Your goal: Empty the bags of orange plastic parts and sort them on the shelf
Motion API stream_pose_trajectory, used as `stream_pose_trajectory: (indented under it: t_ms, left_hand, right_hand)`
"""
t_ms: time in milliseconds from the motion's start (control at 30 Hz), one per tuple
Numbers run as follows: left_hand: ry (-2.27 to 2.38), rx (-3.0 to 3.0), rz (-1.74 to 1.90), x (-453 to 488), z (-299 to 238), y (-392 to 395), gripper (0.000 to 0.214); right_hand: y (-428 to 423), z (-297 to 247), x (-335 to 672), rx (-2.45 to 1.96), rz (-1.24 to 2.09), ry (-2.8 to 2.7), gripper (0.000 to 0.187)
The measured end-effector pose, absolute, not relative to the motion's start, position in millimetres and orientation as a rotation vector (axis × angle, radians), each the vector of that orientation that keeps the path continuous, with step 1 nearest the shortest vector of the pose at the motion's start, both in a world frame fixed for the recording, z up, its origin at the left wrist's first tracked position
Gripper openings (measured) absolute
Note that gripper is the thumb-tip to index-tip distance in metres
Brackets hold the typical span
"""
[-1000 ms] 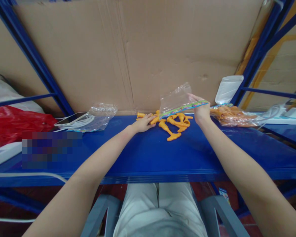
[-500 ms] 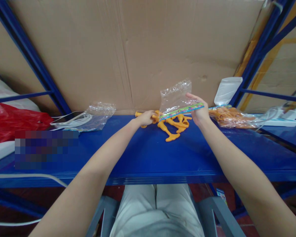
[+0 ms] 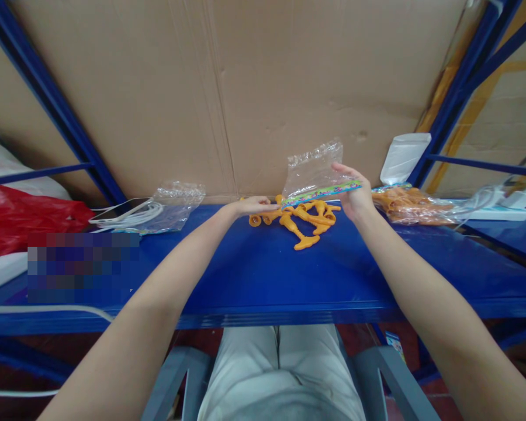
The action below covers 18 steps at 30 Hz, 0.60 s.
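Observation:
My right hand [image 3: 355,190] grips the right end of a clear plastic bag [image 3: 313,169], its thumb and fingers closed on the colourful printed strip. The bag stands tilted above a pile of orange plastic pieces [image 3: 304,241] with T-shaped handles and cup-like ends. My left hand [image 3: 258,204] is over the left side of the pile, fingers stretched towards the bag's left corner. A fingertip there appears to touch the corner. Some orange pieces are partly hidden under the left hand and behind the bag.
To the right lies a filled bag of orange pieces [image 3: 414,206], near a white power strip [image 3: 499,213]. Another clear bag [image 3: 179,202] and coiled white cable [image 3: 135,215] lie left. Cardboard [image 3: 263,93] stands behind the blue shelf [image 3: 263,280]; blue posts flank it.
My left hand has shifted slightly left and up, its fingers now straighter towards the bag's corner. More cup-like orange ends show below it. The right hand keeps its hold on the bag.

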<state>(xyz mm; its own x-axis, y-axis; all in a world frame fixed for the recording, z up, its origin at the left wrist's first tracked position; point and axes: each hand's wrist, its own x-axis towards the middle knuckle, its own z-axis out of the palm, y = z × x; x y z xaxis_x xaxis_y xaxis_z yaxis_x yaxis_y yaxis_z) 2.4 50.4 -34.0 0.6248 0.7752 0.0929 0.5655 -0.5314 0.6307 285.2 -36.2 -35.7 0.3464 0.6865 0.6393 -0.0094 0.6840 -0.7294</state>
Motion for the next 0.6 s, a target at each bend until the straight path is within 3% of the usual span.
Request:
stream_pose_trajectory:
  t_ms: [233,600]
  left_hand:
    - [1.172,2.468,0.453,6,-45,66,0.012]
    - [1.119,2.810,0.159,15,-60,61,0.035]
  right_hand:
    - [-38,-35,282,-0.732,0.505,-1.126,0.016]
    - [-37,-35,280,-0.759,0.490,-1.101,0.017]
